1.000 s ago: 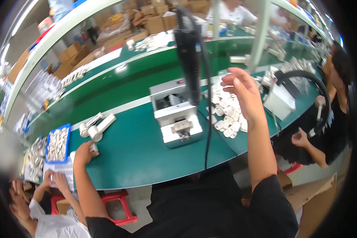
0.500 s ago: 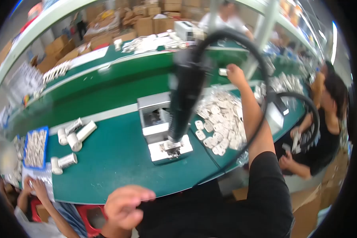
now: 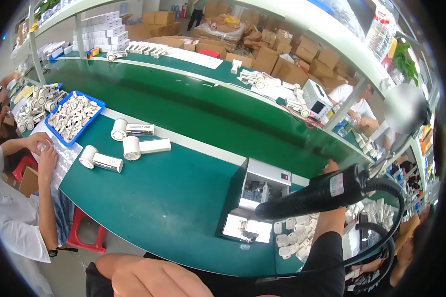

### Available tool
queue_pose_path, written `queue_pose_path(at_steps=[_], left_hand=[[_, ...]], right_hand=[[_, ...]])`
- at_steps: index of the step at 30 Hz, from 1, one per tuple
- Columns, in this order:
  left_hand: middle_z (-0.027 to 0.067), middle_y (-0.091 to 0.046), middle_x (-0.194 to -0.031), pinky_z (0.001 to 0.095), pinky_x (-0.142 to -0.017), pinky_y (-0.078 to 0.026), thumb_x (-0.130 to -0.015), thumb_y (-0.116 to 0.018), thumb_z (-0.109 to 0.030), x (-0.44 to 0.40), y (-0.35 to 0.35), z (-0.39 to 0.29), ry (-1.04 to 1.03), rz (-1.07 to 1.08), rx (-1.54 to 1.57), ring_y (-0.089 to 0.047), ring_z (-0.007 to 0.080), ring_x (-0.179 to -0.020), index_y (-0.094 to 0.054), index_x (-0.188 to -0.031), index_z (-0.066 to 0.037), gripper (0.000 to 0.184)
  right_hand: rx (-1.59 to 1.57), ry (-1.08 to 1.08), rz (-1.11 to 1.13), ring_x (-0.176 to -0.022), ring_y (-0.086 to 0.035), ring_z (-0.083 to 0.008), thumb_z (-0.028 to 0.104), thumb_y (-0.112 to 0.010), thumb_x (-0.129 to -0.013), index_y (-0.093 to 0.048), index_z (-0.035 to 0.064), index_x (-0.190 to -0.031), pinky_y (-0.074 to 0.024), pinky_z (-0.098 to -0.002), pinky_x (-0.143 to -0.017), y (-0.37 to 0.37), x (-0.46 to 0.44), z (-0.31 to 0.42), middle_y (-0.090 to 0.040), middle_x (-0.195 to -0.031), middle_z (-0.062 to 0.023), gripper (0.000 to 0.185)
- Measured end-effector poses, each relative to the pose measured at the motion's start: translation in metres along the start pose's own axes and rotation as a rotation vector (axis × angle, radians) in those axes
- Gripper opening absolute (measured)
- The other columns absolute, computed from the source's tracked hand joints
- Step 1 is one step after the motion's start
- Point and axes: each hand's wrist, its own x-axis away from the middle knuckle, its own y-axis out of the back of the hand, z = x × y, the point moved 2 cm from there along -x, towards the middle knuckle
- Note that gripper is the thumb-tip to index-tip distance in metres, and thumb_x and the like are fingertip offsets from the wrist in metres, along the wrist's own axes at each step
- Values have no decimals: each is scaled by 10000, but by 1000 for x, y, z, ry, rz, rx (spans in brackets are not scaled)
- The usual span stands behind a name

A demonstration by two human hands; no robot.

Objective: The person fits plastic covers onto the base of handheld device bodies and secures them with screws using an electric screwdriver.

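Green workbench, white fans, blue tray of parts

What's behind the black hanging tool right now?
Parts of the metal machine, white pieces and right forearm show around it. Most of the right hand is covered; whether it holds anything is hidden.

On our green tabletop we can see, to the left, one blue tray and one white sheet, then three white handled devices, and to the right one grey machine, with many flat white pieces beside it.
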Motion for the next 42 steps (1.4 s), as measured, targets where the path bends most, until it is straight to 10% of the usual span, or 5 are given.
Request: queue_pose_path(at_steps=[9,20,29,31,42], left_hand=[[139,-637,-671,348,-514,-469,-776,-601,-4,50,7,16,303,35,-373,-621,259,-590,-598,-641,-23,136],[183,-584,-1161,398,-907,-455,-781,-694,-94,119,-2,134,412,182,-1062,-570,347,-1057,-548,-1164,13,423],[141,-522,-1185,333,-941,-415,-746,-791,-304,126,6,141,753,36,-726,-521,217,-1087,-330,-1355,21,830],[132,-522,-1178,339,-940,-415,-766,-772,-276,140,15,135,719,-116,-698,-526,219,-1072,-349,-1346,21,777],[109,-528,-1160,332,-911,-430,-833,-576,-57,141,28,115,720,-93,-656,-549,190,-1056,-345,-1359,-58,574]], right_hand=[[-692,-120,-519,-778,-624,-229,179,-645,-808,-633,23,-1023,-477,-337,-701,132,33,-51,-659,-890,-133,265],[-1667,785,-69,-866,-608,-182,23,-772,-660,-631,33,-934,-476,-312,-773,270,276,-12,-642,-939,-71,308],[-2306,564,554,-825,-592,-140,123,-659,-844,-633,53,-1098,-473,-287,-676,253,305,40,-619,-987,-75,265],[-1767,484,-124,-812,-589,-147,175,-604,-895,-623,39,-1116,-459,-283,-665,209,281,38,-612,-975,-73,261],[-1389,301,84,-818,-597,-316,41,-637,-790,-662,-2,-907,-468,-365,-724,158,269,53,-615,-878,-150,127]])
